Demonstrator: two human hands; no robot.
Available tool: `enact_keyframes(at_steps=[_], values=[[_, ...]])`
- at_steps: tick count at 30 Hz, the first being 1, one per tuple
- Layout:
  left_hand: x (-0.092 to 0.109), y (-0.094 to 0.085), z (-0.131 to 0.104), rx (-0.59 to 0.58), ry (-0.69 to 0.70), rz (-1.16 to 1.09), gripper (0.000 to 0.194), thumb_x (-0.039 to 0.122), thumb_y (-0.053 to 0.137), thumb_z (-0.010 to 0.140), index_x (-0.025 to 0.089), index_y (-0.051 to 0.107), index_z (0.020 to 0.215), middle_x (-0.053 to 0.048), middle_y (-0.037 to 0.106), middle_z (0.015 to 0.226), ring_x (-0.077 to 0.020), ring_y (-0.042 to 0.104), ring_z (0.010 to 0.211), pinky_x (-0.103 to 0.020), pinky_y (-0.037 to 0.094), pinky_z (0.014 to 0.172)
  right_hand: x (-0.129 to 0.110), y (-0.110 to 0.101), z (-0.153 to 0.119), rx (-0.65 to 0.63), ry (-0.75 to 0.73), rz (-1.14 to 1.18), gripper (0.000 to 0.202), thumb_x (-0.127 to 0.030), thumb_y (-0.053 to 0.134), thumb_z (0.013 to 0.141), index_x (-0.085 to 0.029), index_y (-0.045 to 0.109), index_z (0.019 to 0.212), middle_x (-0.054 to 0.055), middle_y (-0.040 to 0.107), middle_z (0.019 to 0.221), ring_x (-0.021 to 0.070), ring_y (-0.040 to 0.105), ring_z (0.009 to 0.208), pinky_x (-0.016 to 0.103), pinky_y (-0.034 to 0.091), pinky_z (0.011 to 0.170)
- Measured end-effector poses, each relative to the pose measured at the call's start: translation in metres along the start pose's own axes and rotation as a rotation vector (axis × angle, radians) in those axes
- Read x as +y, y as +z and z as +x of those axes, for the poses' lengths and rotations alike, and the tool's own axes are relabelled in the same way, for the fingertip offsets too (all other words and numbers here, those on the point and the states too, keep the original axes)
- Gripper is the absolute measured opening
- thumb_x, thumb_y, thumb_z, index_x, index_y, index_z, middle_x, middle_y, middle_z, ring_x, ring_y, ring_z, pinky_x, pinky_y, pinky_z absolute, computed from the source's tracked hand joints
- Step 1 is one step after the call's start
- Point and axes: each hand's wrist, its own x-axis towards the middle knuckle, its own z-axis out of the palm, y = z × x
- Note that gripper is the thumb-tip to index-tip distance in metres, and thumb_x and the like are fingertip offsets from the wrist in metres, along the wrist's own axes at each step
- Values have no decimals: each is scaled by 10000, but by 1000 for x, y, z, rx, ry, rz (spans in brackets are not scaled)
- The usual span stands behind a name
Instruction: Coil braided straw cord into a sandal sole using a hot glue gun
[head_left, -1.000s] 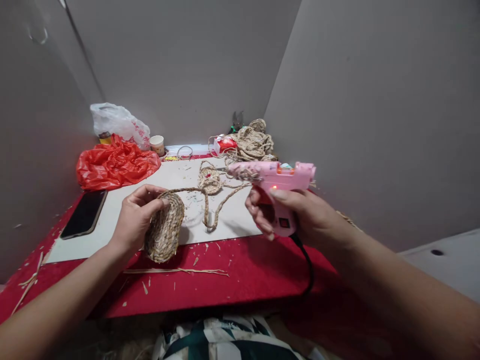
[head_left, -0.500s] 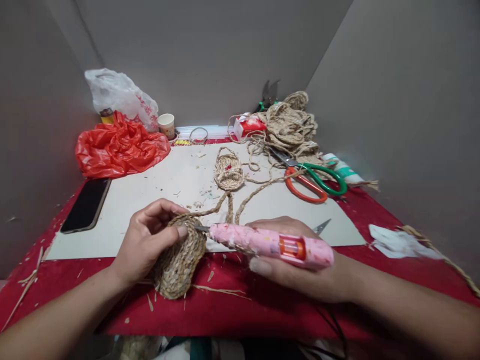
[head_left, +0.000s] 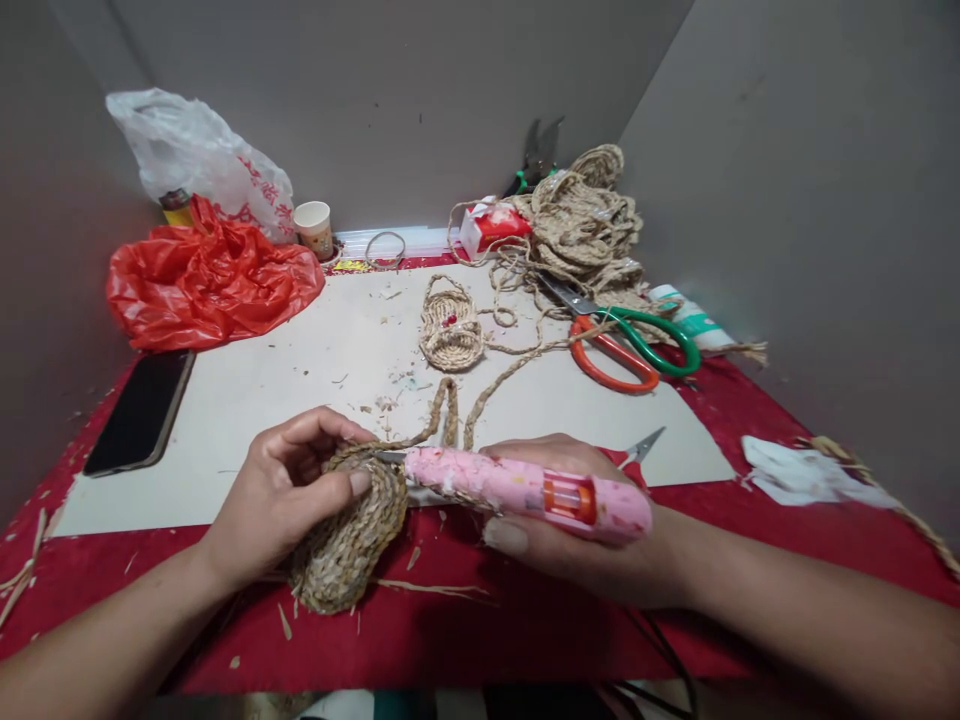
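My left hand is closed on a woven straw sole, thumb on its face near the top end. A braided straw cord runs from the sole's upper edge across the board. In my right hand is a pink glue gun, lying sideways with its metal nozzle at the sole's upper right edge, by the cord. Whether the tip touches the sole I cannot tell. Behind them lies a small woven straw slipper with red beads and a loop on top.
A pale board covers the red cloth. Large scissors and a heap of braided straw are at back right; small scissors lie behind my right hand. At left are a phone, a red plastic bag and a paper cup.
The whole view has shifted slightly. My left hand still holds the sole, and the glue gun's nozzle has stayed at its upper edge. More of the small scissors shows behind my right hand.
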Motion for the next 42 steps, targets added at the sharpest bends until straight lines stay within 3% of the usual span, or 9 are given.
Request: enact_keyframes(at_steps=[14, 20, 37, 42], values=[[-3, 1, -3, 33, 145, 196, 177, 184, 746, 658, 212, 693, 824, -31, 711, 759, -177, 622, 668, -254, 481, 604, -11, 1, 3, 0, 2, -27, 295, -264, 549, 874, -202, 384, 637, -66, 355, 558, 65, 318, 463, 206, 273, 442], [-2, 1, -5, 41, 144, 216, 172, 178, 748, 644, 204, 693, 806, -35, 711, 747, -184, 627, 656, -267, 489, 599, -11, 1, 2, -4, 38, -33, 339, -324, 539, 873, -207, 359, 611, -65, 332, 531, 69, 296, 449, 215, 274, 431], [-1, -2, -2, 14, 66, 44, 153, 251, 766, 666, 219, 712, 805, -19, 679, 645, -145, 567, 556, -244, 440, 521, -8, 1, -6, -2, 172, 47, 391, -439, 541, 891, -214, 389, 609, -29, 398, 552, 105, 351, 493, 246, 320, 458], [-4, -3, -1, -4, 9, -82, 164, 247, 774, 671, 223, 714, 823, -14, 684, 676, -137, 585, 578, -234, 452, 540, -9, 1, -7, 37, 195, 49, 376, -461, 552, 887, -203, 496, 619, -15, 448, 545, 116, 395, 493, 239, 347, 446]])
